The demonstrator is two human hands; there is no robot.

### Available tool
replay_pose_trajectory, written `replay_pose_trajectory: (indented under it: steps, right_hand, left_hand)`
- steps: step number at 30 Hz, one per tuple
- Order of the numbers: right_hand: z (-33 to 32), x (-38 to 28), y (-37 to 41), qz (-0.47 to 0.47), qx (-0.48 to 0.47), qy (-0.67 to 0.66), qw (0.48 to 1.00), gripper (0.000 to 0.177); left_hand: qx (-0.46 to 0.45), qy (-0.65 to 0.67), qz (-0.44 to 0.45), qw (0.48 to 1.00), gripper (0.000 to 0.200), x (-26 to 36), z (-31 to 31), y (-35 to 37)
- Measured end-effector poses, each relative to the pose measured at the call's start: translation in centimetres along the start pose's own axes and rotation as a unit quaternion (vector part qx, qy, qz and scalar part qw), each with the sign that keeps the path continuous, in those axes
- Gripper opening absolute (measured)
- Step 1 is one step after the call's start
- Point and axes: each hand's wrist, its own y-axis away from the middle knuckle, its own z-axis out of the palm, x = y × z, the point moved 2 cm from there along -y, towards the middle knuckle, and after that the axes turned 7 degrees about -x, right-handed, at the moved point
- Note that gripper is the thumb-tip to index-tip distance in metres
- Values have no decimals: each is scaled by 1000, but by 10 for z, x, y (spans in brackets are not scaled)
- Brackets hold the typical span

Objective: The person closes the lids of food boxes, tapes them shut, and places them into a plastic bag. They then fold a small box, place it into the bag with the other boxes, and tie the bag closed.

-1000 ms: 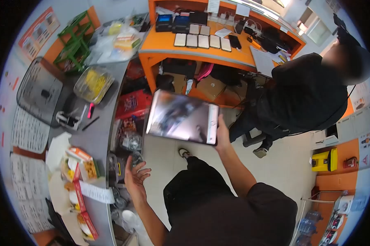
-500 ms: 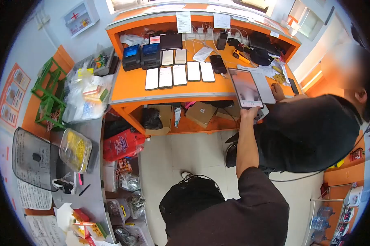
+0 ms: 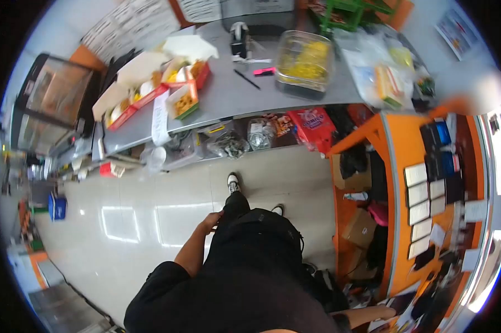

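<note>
My left hand (image 3: 211, 221) hangs low beside my dark trouser leg, fingers curled; anything inside them is hidden. At the lower right, my right hand (image 3: 388, 312) reaches back to the orange desk and grips the edge of a dark tablet (image 3: 403, 301), blurred and partly out of sight. Ahead stands a grey metal counter (image 3: 234, 105). On it are open food boxes (image 3: 134, 105), a small box of fried pieces (image 3: 183, 104), a long paper receipt (image 3: 160, 119), a clear tub of yellow food (image 3: 305, 61), a pink marker (image 3: 264, 71) and a black pen (image 3: 246, 79).
Several white-screened phones (image 3: 418, 212) line the orange desk (image 3: 397, 222) on the right. Below the counter are a red plastic bag (image 3: 312, 129) and bagged items (image 3: 228, 145). A glass display case (image 3: 53, 105) stands left. Pale tiled floor (image 3: 173, 205) lies beneath me.
My view has swung left from the desk to the counter. My left hand has come into view. My right hand, still on the tablet, now appears low at the right.
</note>
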Motion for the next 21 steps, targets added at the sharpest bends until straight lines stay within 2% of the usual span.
replay_pose_trajectory:
  steps: [2,4,5,7,8,9,11,13,15,16,17,20,21]
  right_hand:
    - [34,-8,65,-24,-64,9,998,23]
    - [88,-15,165,26,-251,-87,964,20]
    - [121,-38,247,70,-360,-138,920,22]
    - [184,-84,415,177,-560,-188,787,33]
    - [182,-136,491,133,-709,-115,683,38]
    - [180,-175,560,52,-785,-80,613,37]
    - [185,-212,673,-92,-888,-84,443,37]
    - [182,-243,765,-75,-929,-80,352,47]
    - [189,-270,836,-63,-932,-61,351,47]
    - [195,-285,868,-37,-922,-74,379,48]
    - [199,-298,893,-10,-907,-83,413,50]
    - [218,-344,945,-2,-821,-82,566,52]
    - [223,-357,956,-30,-807,-65,586,54]
  left_hand:
    - [-55,-30,-27,998,66,6,3,0]
    - [-100,-59,-41,992,76,29,-8,27]
    - [-68,-87,-22,994,69,29,-22,21]
    - [-13,-153,41,987,56,44,-53,9]
    - [69,-143,156,975,46,57,-67,7]
    - [150,-132,269,942,37,74,-81,9]
    - [270,3,432,860,25,130,-103,47]
    - [353,24,466,811,19,181,-135,87]
    - [413,8,489,768,16,216,-188,98]
    - [431,-20,494,755,17,229,-216,97]
    - [442,-49,499,743,18,238,-237,94]
    - [454,-199,548,674,29,275,-289,98]
    - [446,-242,529,680,33,279,-297,96]
